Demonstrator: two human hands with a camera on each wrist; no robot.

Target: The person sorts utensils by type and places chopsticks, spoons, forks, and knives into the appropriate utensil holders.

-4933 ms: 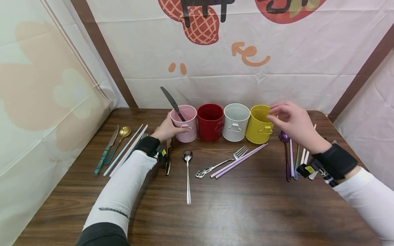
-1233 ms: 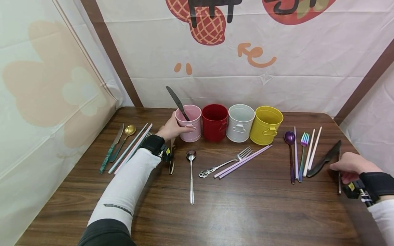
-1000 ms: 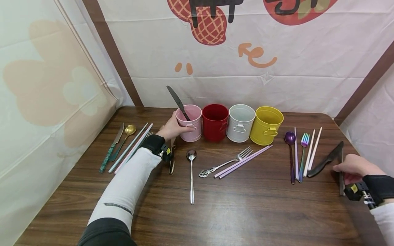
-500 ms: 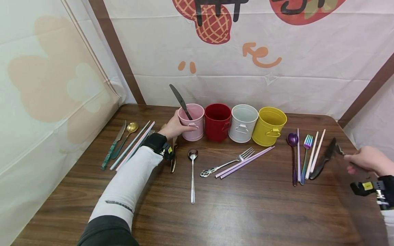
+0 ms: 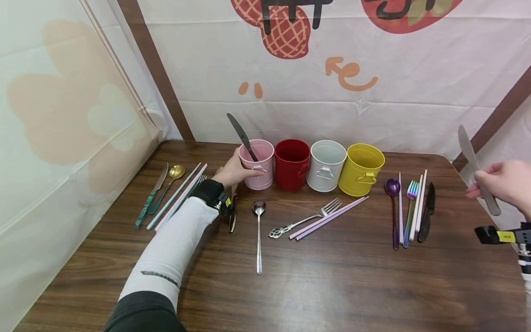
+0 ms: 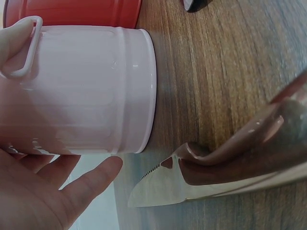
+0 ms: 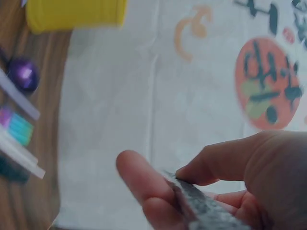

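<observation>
1. The right hand (image 5: 504,182) pinches a silver table knife (image 5: 468,148) between thumb and fingers; the blade points up and the handle end slants down; the knife is held in the air near the table's right edge, well apart from the yellow pail (image 5: 354,173).
2. The change: that knife has come up off the wooden table (image 5: 332,286); the black knife (image 5: 427,212) now lies nearly parallel to the white chopsticks (image 5: 422,201), just beside them; in my judgement, the pick-up is done and the placing is not.
3. The left hand (image 5: 235,172) steadies the pink pail (image 5: 265,179); its thumb rests at the handle, while its other fingers are spread around the far side.
4. A dark knife (image 5: 239,132) leans inside the pink pail; I see no cutlery in the red pail (image 5: 292,170).
</observation>
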